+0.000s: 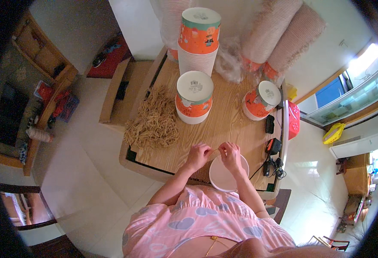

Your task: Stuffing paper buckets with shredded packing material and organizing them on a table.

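One heap of tan twine [154, 122] lies along the counter's [225, 127] left edge. Near the front edge, the left hand [198, 155] and right hand [231, 155], fingers pinched, hold a thin strand [215, 150] between them, above the white tub's [217, 174] level; keep it lightly taut.

White glare burns at far right and off the floor [310, 167] — the left dim, edges bowed.

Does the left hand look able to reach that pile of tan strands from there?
Probably yes: the pile of tan strands lies near the left hand, with only wood-grain tabletop between, though that hand seems to pinch a thin strand.
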Demonstrator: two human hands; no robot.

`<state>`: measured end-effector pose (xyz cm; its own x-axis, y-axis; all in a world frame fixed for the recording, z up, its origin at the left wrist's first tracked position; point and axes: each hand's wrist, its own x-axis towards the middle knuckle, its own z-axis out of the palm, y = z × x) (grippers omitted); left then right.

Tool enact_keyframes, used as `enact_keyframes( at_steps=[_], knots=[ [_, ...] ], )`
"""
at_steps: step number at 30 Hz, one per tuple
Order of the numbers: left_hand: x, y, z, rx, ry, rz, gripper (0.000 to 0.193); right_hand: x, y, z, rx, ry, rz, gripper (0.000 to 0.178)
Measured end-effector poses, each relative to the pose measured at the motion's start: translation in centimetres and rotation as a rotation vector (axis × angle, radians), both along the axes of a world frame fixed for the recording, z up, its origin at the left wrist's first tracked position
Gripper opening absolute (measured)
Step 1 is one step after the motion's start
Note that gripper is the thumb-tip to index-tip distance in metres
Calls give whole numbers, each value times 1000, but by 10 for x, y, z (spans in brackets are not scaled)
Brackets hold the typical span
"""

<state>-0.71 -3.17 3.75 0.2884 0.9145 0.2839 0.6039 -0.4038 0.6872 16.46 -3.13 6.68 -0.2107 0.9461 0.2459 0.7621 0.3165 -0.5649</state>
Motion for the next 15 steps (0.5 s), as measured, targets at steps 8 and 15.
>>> enact_keyframes(
  at_steps=[8, 15],
  knots=[
    [1, 6, -14, -739, -728, -27, 15, -6, -14, 25, 22, -5, -20, 13],
    [23, 11, -6, -829, -1031, 36, 18, 11, 2, 18, -55, 162, 20, 8]
  ],
)
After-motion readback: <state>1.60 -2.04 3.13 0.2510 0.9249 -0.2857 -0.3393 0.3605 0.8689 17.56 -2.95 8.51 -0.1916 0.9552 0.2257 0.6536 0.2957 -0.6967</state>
